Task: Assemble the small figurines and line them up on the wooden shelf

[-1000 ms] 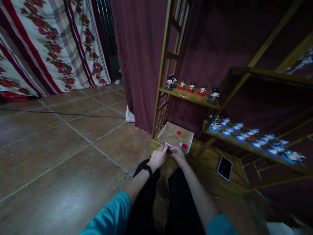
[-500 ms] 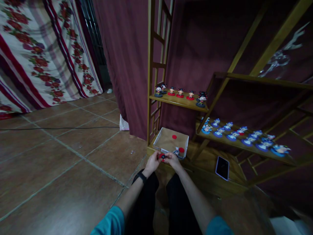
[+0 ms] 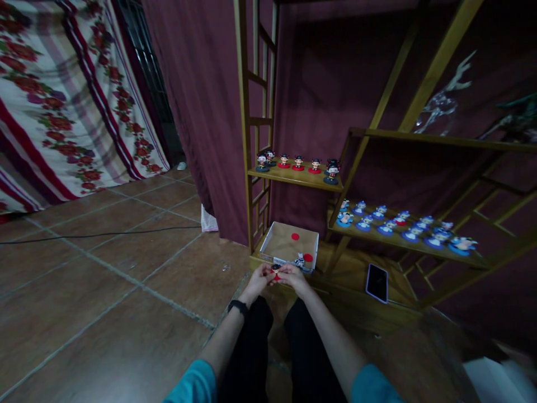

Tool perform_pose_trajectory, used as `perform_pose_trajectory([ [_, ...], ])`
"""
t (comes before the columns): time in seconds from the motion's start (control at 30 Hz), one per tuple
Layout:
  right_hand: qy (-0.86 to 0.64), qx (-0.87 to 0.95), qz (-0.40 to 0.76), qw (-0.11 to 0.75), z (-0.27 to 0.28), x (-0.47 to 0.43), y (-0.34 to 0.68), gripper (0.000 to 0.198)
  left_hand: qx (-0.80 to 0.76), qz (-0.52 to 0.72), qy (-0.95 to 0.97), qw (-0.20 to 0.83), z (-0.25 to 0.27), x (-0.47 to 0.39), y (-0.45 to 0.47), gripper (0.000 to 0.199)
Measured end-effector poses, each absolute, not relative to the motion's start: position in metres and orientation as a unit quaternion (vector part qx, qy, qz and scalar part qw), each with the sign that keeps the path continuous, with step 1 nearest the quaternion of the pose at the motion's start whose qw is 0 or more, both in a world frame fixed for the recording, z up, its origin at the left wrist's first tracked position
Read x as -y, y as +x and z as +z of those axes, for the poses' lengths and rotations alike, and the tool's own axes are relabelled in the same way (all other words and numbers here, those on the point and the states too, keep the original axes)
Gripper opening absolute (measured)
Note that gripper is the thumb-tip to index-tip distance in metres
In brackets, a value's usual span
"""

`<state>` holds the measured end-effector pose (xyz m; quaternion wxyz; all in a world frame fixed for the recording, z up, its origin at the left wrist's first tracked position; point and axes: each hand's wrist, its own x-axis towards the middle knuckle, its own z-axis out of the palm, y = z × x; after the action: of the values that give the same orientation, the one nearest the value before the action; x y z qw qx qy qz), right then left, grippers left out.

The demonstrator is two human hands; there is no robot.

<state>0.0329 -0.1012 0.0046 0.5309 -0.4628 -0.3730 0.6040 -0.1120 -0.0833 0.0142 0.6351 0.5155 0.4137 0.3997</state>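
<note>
My left hand (image 3: pixel 260 278) and my right hand (image 3: pixel 292 275) meet above my knees, fingers closed on a small figurine (image 3: pixel 276 270) with a black top and a red base. Fingers cover much of it. Just beyond them stands a shallow open box (image 3: pixel 268 247) on the low wooden ledge. Inside lie a red disc (image 3: pixel 295 237), a second red disc (image 3: pixel 308 258) and a small black-and-white figurine (image 3: pixel 299 259) near the front wall.
Several figurines on red and dark bases line the upper shelf (image 3: pixel 293 175). Blue-and-white figurines fill the lower right shelf (image 3: pixel 403 239). A phone (image 3: pixel 377 283) lies on the ledge. A clear deer ornament (image 3: pixel 444 101) stands higher up. A cable (image 3: pixel 104 234) crosses the tiled floor.
The figurine in my hands has turned more upright, its black top now away from me and its red base nearer. The camera view has shifted slightly.
</note>
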Motion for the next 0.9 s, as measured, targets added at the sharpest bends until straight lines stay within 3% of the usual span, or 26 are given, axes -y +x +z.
perform_pose_trajectory([
  [0.53, -0.461, 0.383, 0.623, 0.503, 0.029, 0.139, 0.023, 0.016, -0.411, 0.403, 0.419, 0.702, 0.026, 0.112, -0.123, 0.018],
  [0.9, -0.441, 0.351, 0.611, 0.555, 0.016, 0.147, 0.033, 0.023, -0.402, 0.407, 0.420, 0.704, 0.025, 0.116, -0.104, 0.016],
])
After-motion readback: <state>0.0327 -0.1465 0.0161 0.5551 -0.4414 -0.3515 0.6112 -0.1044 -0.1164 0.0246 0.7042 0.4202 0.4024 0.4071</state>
